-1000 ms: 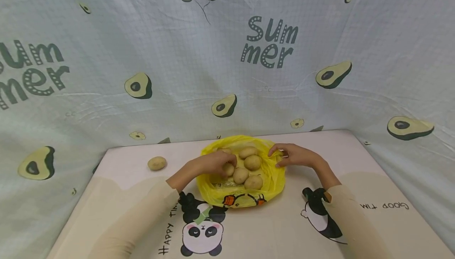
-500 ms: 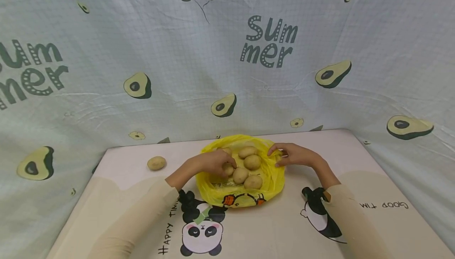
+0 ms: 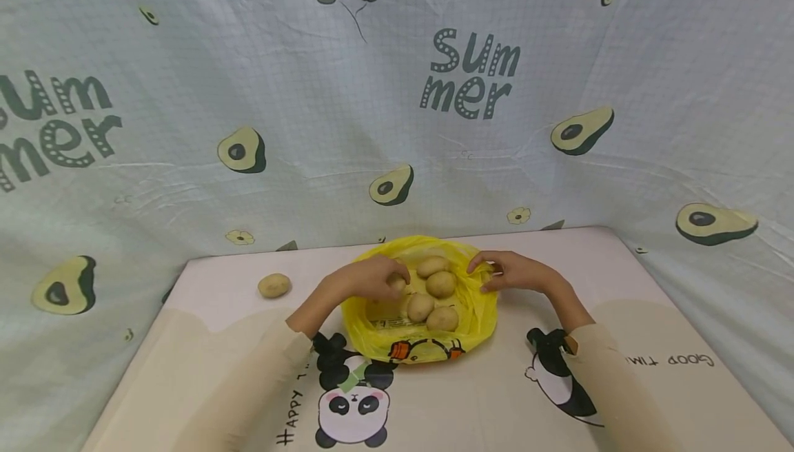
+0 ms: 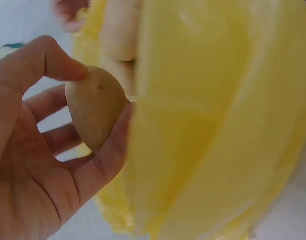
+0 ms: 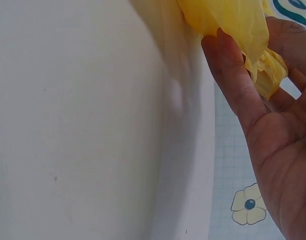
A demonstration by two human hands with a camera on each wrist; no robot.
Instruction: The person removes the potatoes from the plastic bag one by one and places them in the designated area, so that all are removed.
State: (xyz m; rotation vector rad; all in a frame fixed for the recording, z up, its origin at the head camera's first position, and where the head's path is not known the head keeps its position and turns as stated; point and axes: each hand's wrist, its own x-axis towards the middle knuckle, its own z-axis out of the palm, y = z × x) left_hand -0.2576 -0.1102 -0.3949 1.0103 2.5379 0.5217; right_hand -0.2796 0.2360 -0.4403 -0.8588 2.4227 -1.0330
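Observation:
A yellow plastic bag [image 3: 366,335] stands wide at its mouth in the head view, with several potatoes [image 3: 441,284] inside. Over its left part, my left hand [image 3: 367,278] pinches one potato [image 4: 95,107] between thumb and fingers, as the left wrist view shows close up. At the opposite side, my right hand [image 3: 517,271] holds the bag's rim. In the right wrist view the crumpled yellow plastic [image 5: 268,72] lies between the thumb and fingers of the right hand [image 5: 278,135].
A single potato [image 3: 274,285] lies on the table [image 3: 496,404] left of the bag, near the back edge. Behind the table hangs a pale cloth [image 3: 310,107] printed with avocados. Printed pandas decorate the table cover.
My left hand has risen slightly and taken a potato up from its spot on the bag's left side. The right hand and bag have hardly moved.

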